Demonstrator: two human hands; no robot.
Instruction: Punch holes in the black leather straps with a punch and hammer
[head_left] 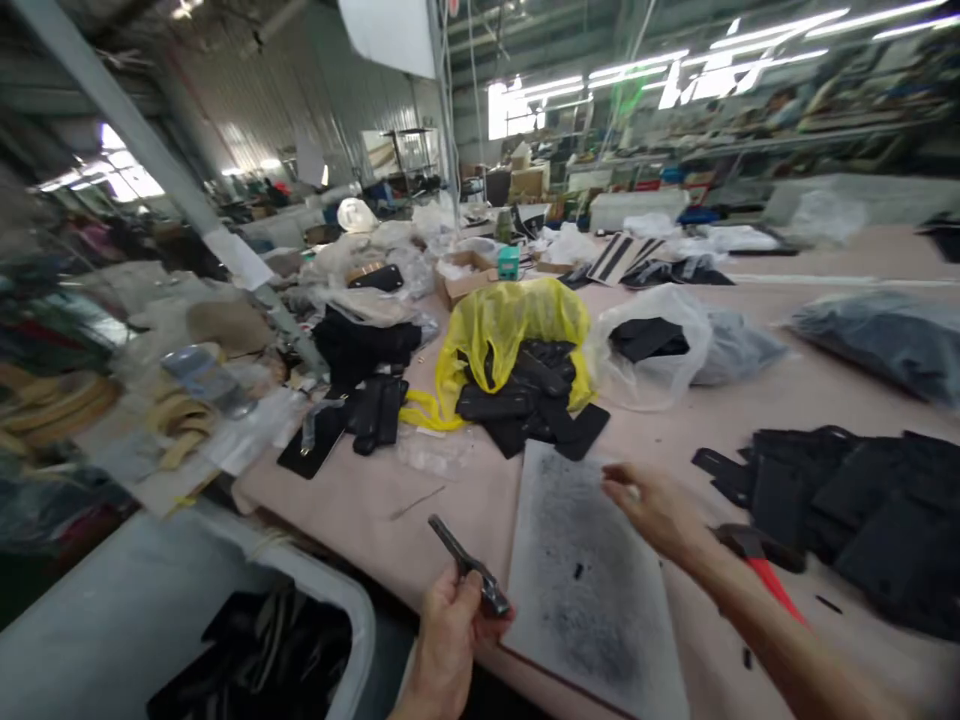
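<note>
My left hand (454, 622) is closed around a dark metal tool (466, 566), near the table's front edge and left of a pale board. My right hand (637, 500) is over the far right part of the board (592, 590), its fingers curled together; what they hold, if anything, is too small to name. The board's surface is smudged dark, with a small black piece (578, 571) on it. Behind it, a yellow mesh bag (517, 310) lies open with black pieces (499, 403) spilling out.
A hammer with a red handle (776, 590) lies right of the board, beside a heap of black pieces (862, 510). A white bin (187, 600) of dark pieces stands at the lower left. Clear plastic bags (649, 385) and a slanted metal post (172, 170) are farther back.
</note>
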